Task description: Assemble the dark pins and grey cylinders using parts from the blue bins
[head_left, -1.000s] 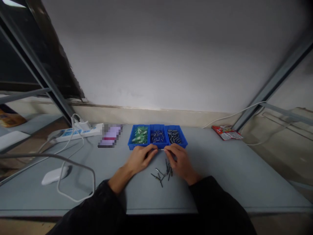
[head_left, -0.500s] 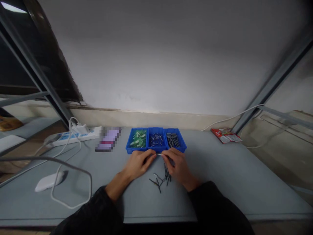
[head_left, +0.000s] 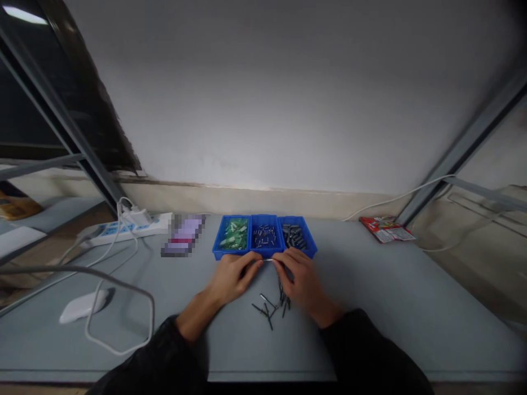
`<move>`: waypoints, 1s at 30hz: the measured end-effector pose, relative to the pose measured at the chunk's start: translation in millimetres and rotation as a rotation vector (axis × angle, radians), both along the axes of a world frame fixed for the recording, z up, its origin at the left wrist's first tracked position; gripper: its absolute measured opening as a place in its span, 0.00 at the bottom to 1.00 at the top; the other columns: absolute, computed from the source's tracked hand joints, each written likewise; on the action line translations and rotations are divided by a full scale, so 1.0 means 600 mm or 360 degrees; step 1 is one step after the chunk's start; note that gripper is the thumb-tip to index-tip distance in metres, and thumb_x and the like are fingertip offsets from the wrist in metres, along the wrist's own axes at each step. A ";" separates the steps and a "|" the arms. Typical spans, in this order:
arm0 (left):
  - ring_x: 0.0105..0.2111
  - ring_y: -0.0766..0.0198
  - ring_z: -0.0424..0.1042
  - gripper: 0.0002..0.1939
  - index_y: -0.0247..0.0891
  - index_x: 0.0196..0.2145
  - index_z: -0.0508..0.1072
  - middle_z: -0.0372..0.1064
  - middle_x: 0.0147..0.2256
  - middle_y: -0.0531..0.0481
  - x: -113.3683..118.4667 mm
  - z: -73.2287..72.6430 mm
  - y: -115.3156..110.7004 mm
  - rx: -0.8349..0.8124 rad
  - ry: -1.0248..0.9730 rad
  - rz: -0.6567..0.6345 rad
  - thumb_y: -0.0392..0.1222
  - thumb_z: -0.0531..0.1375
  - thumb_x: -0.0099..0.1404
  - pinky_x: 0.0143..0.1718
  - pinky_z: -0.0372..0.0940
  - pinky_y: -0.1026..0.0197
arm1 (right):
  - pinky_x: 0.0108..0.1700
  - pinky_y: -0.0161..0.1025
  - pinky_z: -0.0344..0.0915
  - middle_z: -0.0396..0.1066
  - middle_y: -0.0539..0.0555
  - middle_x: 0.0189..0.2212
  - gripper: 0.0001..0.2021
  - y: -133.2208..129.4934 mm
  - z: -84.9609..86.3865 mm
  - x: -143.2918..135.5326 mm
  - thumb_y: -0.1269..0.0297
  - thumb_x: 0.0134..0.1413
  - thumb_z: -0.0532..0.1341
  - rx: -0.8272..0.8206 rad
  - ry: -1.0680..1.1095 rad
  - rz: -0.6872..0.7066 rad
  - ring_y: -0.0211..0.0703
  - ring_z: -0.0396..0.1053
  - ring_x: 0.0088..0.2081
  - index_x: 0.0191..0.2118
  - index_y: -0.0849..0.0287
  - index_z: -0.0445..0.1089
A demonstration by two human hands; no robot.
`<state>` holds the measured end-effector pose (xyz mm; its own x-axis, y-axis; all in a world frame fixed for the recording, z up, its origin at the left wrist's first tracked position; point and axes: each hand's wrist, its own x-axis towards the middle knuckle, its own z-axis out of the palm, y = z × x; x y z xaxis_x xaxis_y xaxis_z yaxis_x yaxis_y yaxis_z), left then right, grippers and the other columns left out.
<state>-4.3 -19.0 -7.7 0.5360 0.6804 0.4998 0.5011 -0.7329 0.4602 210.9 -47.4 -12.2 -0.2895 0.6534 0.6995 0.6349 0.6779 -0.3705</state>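
A slender metallic rod is held level, just in front of the middle bin, above the grey table. One end is pinched between the thumb and fingers of the left hand; the opposite end is pinched likewise by the right hand. The rod is partly covered by the fingertips.

Loose dark rods are scattered on the table below the hands, some partly hidden by the right hand. Three blue bins are set side by side behind the hands. Small metal pins are contained in the middle bin, pale pieces in a green bag in the left bin, and dark cylinders in the right bin.

To the left, a pixelated phone-like item, a white power strip and a white mouse are placed. A red packet is located at far right.
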 end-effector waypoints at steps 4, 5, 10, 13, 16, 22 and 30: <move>0.21 0.69 0.65 0.13 0.37 0.42 0.75 0.69 0.23 0.54 -0.003 -0.005 0.005 0.0006 -0.0011 0.0044 0.44 0.52 0.76 0.25 0.57 0.65 | 0.45 0.46 0.65 0.72 0.55 0.36 0.07 0.020 0.017 0.001 0.67 0.70 0.55 0.0099 -0.0409 -0.0001 0.47 0.68 0.40 0.44 0.56 0.71; 0.21 0.68 0.65 0.13 0.37 0.42 0.75 0.69 0.23 0.54 -0.004 -0.006 0.005 0.0002 -0.0010 0.0048 0.44 0.52 0.76 0.25 0.57 0.65 | 0.44 0.45 0.64 0.72 0.55 0.35 0.07 0.027 0.022 0.002 0.67 0.70 0.55 0.0128 -0.0503 0.0030 0.47 0.67 0.40 0.42 0.56 0.71; 0.22 0.68 0.65 0.12 0.37 0.42 0.74 0.69 0.25 0.54 -0.004 -0.003 0.008 -0.0037 -0.0045 0.0083 0.43 0.53 0.76 0.27 0.57 0.65 | 0.40 0.43 0.63 0.69 0.53 0.31 0.11 0.057 0.026 0.002 0.67 0.71 0.54 0.0235 -0.0623 0.0141 0.45 0.66 0.37 0.36 0.56 0.71; 0.22 0.69 0.64 0.12 0.37 0.42 0.74 0.68 0.24 0.54 -0.005 0.000 0.007 -0.0025 -0.0062 0.0095 0.43 0.53 0.76 0.27 0.57 0.65 | 0.42 0.42 0.64 0.71 0.53 0.33 0.11 0.059 0.011 -0.003 0.69 0.71 0.54 0.0239 -0.0373 0.0171 0.44 0.66 0.38 0.38 0.56 0.71; 0.22 0.69 0.63 0.12 0.37 0.41 0.74 0.68 0.24 0.55 -0.006 0.000 0.006 -0.0016 -0.0092 0.0098 0.43 0.54 0.76 0.27 0.56 0.65 | 0.42 0.42 0.65 0.71 0.54 0.34 0.11 0.058 -0.004 -0.005 0.69 0.70 0.55 0.0276 -0.0134 0.0138 0.43 0.67 0.39 0.35 0.56 0.71; 0.23 0.68 0.65 0.12 0.37 0.41 0.76 0.70 0.25 0.54 -0.009 -0.001 0.010 -0.0088 -0.0045 0.0066 0.43 0.55 0.75 0.28 0.58 0.64 | 0.45 0.46 0.63 0.72 0.54 0.34 0.08 0.076 -0.012 0.010 0.66 0.68 0.58 0.0286 0.0056 -0.0132 0.46 0.68 0.39 0.37 0.55 0.74; 0.20 0.69 0.60 0.11 0.41 0.40 0.82 0.63 0.20 0.56 0.002 0.005 0.005 -0.0455 0.0289 -0.0244 0.47 0.61 0.71 0.23 0.53 0.65 | 0.50 0.48 0.61 0.74 0.55 0.43 0.08 0.075 0.000 0.023 0.62 0.68 0.58 0.0193 0.0125 -0.0353 0.50 0.67 0.47 0.48 0.54 0.72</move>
<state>-3.3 -15.8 -4.6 0.7051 0.6836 0.1886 0.4875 -0.6604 0.5712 224.7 -2.7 -12.5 -0.0900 0.6049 0.7912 0.7455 0.5677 -0.3492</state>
